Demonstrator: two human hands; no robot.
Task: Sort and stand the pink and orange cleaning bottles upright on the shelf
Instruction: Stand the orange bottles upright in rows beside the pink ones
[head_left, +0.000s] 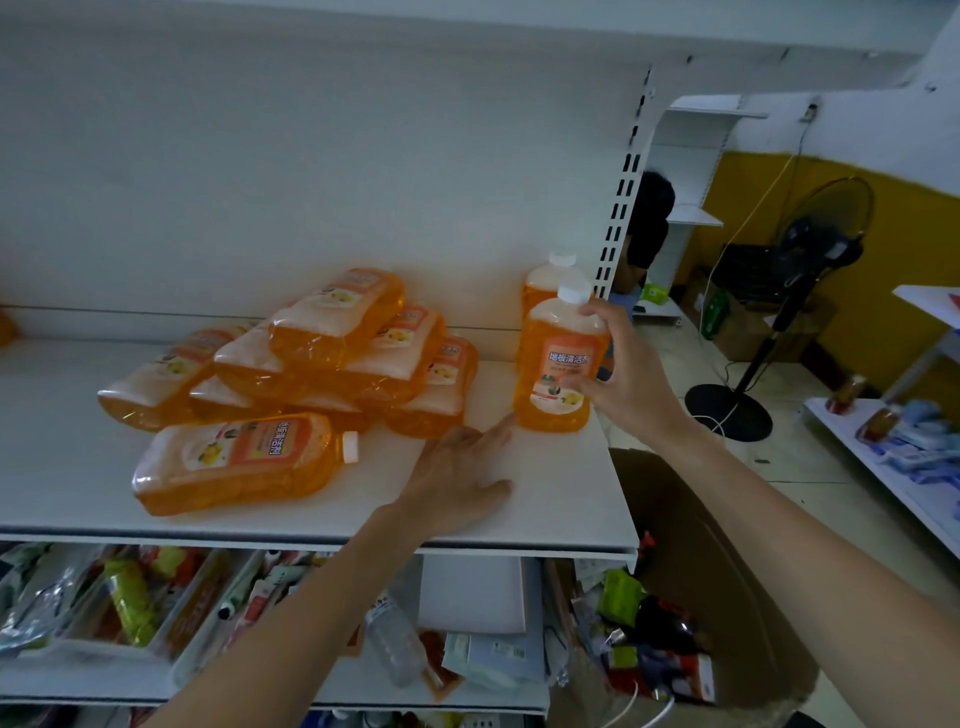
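On the white shelf (561, 499) an orange bottle (556, 364) with a white cap stands upright near the right end. My right hand (623, 374) grips its right side, thumb low and fingers near the shoulder. A second upright orange bottle (540, 280) stands right behind it. My left hand (462, 473) lies flat on the shelf with straight fingers, the forefinger tip reaching the held bottle's base. To the left lies a pile of several orange bottles (332, 353) on their sides, and one more lying bottle (234, 462) in front of it. No pink bottle is in view.
A slotted white upright (621, 208) ends the shelf on the right. Below are lower shelves with mixed packaged goods (130, 597) and an open cardboard box (691, 571). A standing fan (800, 275) and a person (647, 223) are further back right.
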